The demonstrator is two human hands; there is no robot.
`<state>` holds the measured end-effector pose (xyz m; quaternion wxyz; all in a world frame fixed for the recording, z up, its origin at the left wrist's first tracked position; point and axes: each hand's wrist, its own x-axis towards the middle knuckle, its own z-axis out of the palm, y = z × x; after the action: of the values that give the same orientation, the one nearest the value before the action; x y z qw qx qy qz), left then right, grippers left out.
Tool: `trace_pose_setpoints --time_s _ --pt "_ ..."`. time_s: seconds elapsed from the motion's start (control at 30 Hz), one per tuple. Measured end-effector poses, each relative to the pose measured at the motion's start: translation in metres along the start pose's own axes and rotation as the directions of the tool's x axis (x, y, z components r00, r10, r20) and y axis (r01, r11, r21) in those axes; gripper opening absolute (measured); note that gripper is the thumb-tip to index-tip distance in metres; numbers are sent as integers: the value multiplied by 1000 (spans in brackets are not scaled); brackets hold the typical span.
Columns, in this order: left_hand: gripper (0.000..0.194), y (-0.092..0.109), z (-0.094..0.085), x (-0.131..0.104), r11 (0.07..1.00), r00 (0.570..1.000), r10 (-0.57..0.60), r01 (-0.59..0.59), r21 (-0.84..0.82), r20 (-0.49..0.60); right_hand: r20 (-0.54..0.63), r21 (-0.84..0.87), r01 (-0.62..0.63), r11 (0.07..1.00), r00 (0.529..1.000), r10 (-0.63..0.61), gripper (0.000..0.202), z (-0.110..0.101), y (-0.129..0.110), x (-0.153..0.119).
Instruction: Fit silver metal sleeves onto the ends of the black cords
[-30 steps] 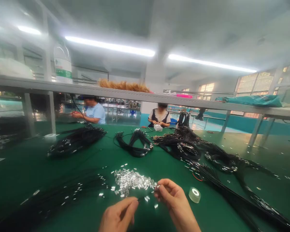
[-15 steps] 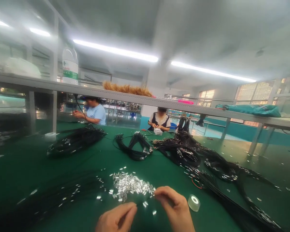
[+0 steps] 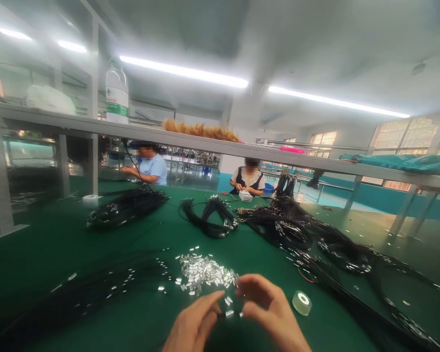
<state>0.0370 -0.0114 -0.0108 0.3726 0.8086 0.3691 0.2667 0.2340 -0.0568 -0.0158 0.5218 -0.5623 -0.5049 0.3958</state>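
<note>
Head view: the right hand point(image 3: 269, 305) stood with thumb and fingers apart, gripping nothing visible. The left hand point(image 3: 196, 320) was curled, fingertips close together; whether it held anything could not be told. Silvery pieces point(image 3: 203, 271) lay heaped on the green tabletop point(image 3: 139, 244) just beyond both hands.

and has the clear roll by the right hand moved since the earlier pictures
No, neither way: the clear roll keeps its place just on the near side of the red band by the black cables; the whole view shifted instead.
</note>
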Motion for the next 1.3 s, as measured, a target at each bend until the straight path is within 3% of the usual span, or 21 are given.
trace_pose_setpoints --time_s 0.07,0.13,0.23,0.3,0.47,0.57,0.63,0.7,0.83,1.0,1.1,1.23,1.3 --pt "35 12 -5 8 1000 998 -3 2 17 67 -107 -170 -33 985 994 15 29 -9 15 5" --pt "28 22 -7 18 1000 996 7 -9 24 90 -109 -381 -97 920 992 60 17 -11 36 9" --pt "22 29 -6 28 1000 997 23 -22 -18 76 -98 -452 -163 877 986 133 21 -3 64 13" --pt "24 28 -5 28 999 998 -2 5 -54 55 -117 -445 -165 880 985 126 17 2 71 15" --pt "28 21 -7 18 993 996 -81 83 -84 23 -111 -252 -69 965 993 42 17 5 50 13" --pt "29 16 -4 18 986 994 -105 107 -130 20 -148 126 -18 992 988 37 33 8 34 10" --pt "30 13 -1 20 975 993 -119 118 -190 6 -173 439 6 899 982 78 34 12 29 9" --pt "32 9 1 23 970 993 -121 114 -216 -20 -153 613 1 790 981 118 32 15 28 8" --pt "32 7 3 25 978 993 -109 98 -186 -49 -158 615 -1 789 980 124 29 17 28 9" --pt "32 9 1 23 985 993 -106 97 -146 -59 -245 426 67 902 968 44 27 15 17 7" --pt "32 10 0 21 992 996 -65 58 -111 -66 -285 381 103 919 959 11 25 18 5 4" --pt "29 9 1 19 996 995 -32 24 -82 -95 -186 445 58 894 982 29 26 21 1 2" --pt "28 8 1 17 998 995 -17 10 -64 -100 -154 393 53 918 988 9 24 19 3 2"
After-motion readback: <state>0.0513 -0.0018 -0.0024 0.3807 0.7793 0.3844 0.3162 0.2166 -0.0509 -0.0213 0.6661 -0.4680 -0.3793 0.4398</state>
